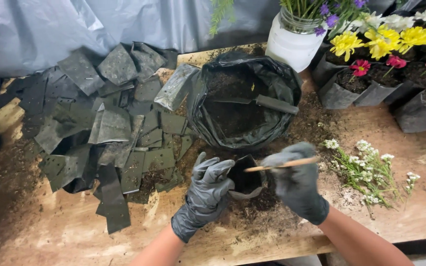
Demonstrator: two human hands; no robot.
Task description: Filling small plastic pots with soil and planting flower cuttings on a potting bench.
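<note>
My left hand (207,189), in a grey glove, grips the left rim of a small black grow bag (245,178) filled with dark soil, which stands on the wooden table (75,236). My right hand (296,183), also gloved, holds a thin wooden stick (284,164) that lies level, with its left tip over the bag's mouth. Just behind the small bag stands a large black plastic sack of soil (245,103) with a dark trowel (265,102) resting inside it.
A heap of flat empty black grow bags (109,123) covers the table's left half. Loose white flower sprigs (366,170) lie at the right. Potted yellow and red flowers (385,54) and a white jar (292,44) stand at the back right. Spilled soil surrounds the small bag.
</note>
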